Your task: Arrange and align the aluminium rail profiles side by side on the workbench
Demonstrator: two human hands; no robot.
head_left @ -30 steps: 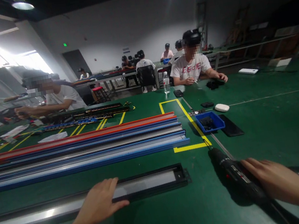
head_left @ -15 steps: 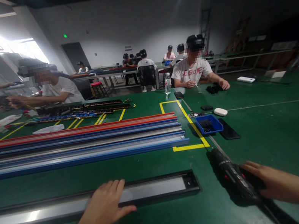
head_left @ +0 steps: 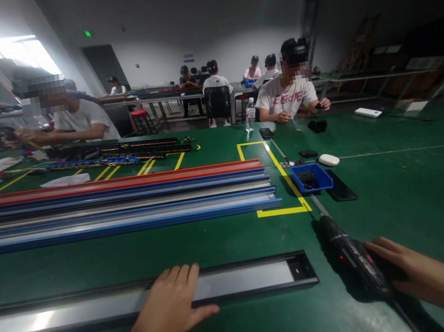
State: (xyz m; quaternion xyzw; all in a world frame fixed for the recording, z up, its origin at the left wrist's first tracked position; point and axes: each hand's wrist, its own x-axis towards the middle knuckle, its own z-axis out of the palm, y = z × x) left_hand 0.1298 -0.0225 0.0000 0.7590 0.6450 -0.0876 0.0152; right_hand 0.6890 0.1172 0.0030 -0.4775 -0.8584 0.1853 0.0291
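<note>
My left hand (head_left: 173, 306) lies flat, fingers stretched out, on a long black rail with a silvery inner channel (head_left: 246, 279) that runs across the green table near me. My right hand (head_left: 399, 269) is wrapped around the grip of a black electric screwdriver (head_left: 350, 258) lying on the table, its tip pointing away from me. The rail's right end stops just left of the screwdriver.
A stack of long blue, silver and red rails (head_left: 125, 203) lies beyond. A small blue bin (head_left: 312, 178), a black phone (head_left: 342, 190) and a white object (head_left: 328, 160) sit by yellow floor-tape lines (head_left: 284, 210). Several people sit at the tables behind; a water bottle (head_left: 251, 115) stands there.
The black rail has slid to the right under my left hand, its end now closer to the screwdriver. My right hand has closed more around the screwdriver's grip.
</note>
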